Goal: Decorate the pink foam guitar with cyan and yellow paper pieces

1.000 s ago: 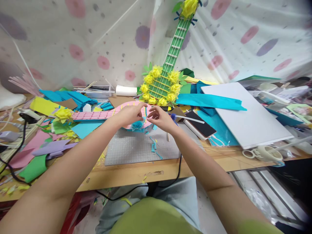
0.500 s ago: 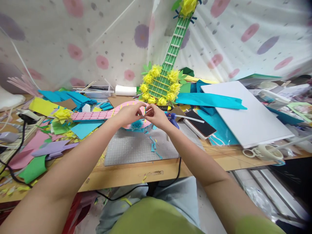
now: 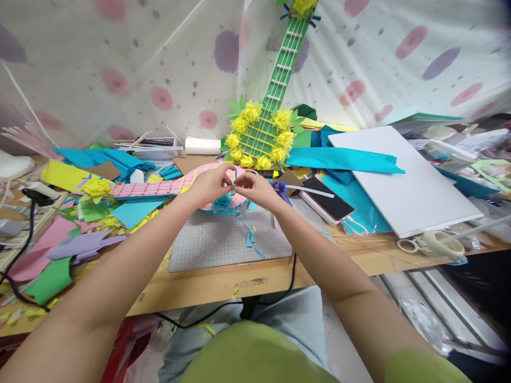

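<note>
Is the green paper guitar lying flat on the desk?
No, the green paper guitar stands leaning against the spotted cloth behind the desk, its neck pointing up.

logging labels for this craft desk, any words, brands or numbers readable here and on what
No text can be read anywhere in the picture.
cutting mat: grid lines only; any numbers are too small to read.
phone: screen dark, no brand visible.
printed sheet at the far right: too blurred to read.
pink paper guitar and green paper guitar: no lettering visible.
</note>
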Available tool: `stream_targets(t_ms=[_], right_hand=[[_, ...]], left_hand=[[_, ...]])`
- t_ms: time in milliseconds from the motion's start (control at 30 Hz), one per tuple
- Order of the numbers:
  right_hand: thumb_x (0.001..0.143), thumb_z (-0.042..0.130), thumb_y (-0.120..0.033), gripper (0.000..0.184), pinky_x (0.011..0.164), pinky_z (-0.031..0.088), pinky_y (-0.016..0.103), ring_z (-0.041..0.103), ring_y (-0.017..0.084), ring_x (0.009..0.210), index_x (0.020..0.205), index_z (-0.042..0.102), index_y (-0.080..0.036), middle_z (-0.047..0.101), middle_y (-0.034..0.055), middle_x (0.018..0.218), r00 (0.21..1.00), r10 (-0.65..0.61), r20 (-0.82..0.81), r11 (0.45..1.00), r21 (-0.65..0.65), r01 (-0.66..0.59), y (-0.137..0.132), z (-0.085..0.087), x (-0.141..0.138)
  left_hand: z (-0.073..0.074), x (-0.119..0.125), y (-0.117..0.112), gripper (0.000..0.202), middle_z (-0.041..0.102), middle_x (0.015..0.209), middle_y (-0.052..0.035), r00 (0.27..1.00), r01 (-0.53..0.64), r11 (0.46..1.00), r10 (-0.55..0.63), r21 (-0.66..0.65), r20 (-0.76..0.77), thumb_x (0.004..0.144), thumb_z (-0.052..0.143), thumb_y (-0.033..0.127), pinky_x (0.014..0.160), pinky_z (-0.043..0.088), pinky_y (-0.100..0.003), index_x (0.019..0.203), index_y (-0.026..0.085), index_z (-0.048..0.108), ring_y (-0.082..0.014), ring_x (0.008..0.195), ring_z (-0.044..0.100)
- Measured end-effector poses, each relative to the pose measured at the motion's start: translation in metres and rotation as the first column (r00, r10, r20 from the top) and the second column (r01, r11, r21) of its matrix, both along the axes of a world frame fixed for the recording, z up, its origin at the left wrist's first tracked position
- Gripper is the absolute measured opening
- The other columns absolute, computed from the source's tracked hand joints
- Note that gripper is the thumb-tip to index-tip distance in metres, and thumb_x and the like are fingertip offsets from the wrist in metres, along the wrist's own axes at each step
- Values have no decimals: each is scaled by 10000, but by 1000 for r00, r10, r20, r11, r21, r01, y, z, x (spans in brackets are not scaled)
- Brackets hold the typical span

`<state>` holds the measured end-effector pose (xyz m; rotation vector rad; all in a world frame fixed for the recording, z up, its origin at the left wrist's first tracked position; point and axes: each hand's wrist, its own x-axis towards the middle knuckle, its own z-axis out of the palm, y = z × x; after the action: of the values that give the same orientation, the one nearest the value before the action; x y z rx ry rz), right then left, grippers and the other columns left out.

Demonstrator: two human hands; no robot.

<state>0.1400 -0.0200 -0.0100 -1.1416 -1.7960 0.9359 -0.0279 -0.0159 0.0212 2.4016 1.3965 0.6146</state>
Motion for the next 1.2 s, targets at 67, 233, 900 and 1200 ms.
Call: stream_targets(t_ms=[67,233,900,1200], right_hand=[[699,586,-237,74,660,452,278,581,123,668,748,587,-181,631,-1,727,997,-20,74,1000,14,19,1,0,0],[702,590,-220,40,691,447,290,590,137,690,708,611,-188,649,5,722,979,-166,116,985,58,160,7,-8,10],[737,563,-264,62,685,454,272,582,128,667,744,593,-210,642,-21,720,967,-256,-14,967,13,256,7,-42,-12],[769,548,-219,67,700,440,258,584,130,726,776,614,-212,662,-9,779,978,-191,88,975,131,178,-6,-45,-16]], left_hand=[[-2,1,2,438,711,821,15,999,-13,1000,13,18,-30,730,586,214,706,456,-279,1160,233,502,-164,787,643],[-13,0,5,379,692,952,-22,999,-31,1000,31,-2,28,781,522,228,710,475,-278,1160,215,518,-153,823,636],[-72,-21,-35,194,674,1004,-85,993,118,868,-101,481,-62,864,501,286,839,503,-327,943,170,635,-189,960,613],[-95,-31,-48,187,682,1035,-72,995,99,812,-83,575,-54,833,541,221,895,504,-356,997,203,631,-186,966,627]])
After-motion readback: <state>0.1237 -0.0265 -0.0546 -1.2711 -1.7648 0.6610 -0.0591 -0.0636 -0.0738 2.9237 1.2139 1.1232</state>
